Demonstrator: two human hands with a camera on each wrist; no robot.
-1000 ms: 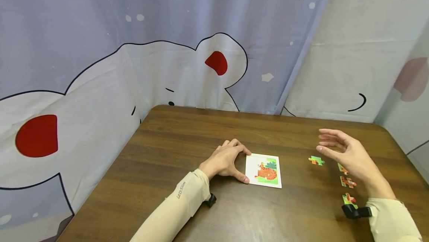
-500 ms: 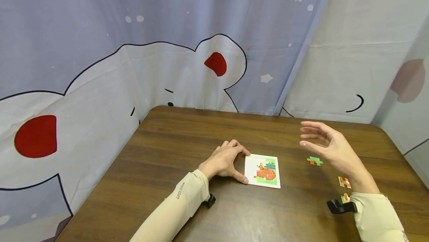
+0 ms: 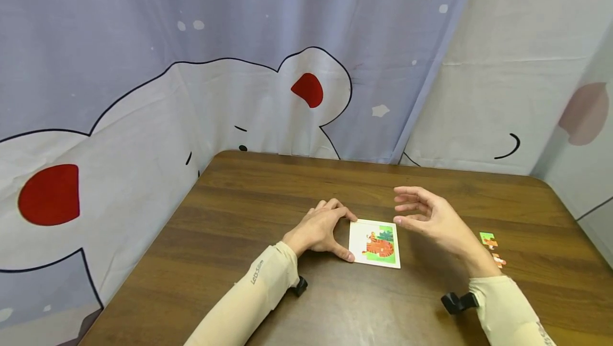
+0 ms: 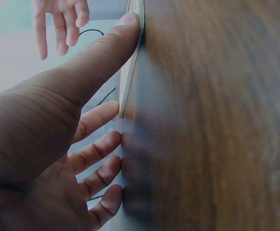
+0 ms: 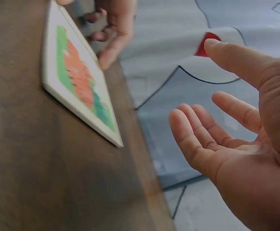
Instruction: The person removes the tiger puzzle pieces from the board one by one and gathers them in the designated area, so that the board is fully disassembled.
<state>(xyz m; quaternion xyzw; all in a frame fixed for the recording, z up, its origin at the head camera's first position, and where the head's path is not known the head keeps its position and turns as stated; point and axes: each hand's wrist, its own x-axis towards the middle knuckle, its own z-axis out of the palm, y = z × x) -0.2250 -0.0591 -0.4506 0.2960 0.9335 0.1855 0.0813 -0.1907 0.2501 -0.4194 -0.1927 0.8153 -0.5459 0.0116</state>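
A square puzzle board (image 3: 358, 242) with a white border lies flat on the wooden table, a partly assembled orange animal on green at its right side. My left hand (image 3: 320, 229) is spread along its left edge, thumb at the near corner and index fingertip at the far corner. In the left wrist view the thumb (image 4: 103, 53) lies straight against the board's edge, with the other fingertips at the table surface. Over the table, just right of the board, my right hand (image 3: 428, 217) hovers with fingers apart and the palm (image 5: 246, 178) bare. It holds nothing.
Loose jigsaw pieces lie to the right, among them a green-and-orange piece (image 3: 488, 239) and an orange-and-white piece (image 3: 499, 261) near my right forearm. Others are hidden behind that hand and sleeve. A patterned curtain (image 3: 230, 106) hangs behind the table's far edge.
My right hand has moved left, from over the loose pieces to beside the board. One piece that showed below it is now hidden. My left hand and the board stay put.
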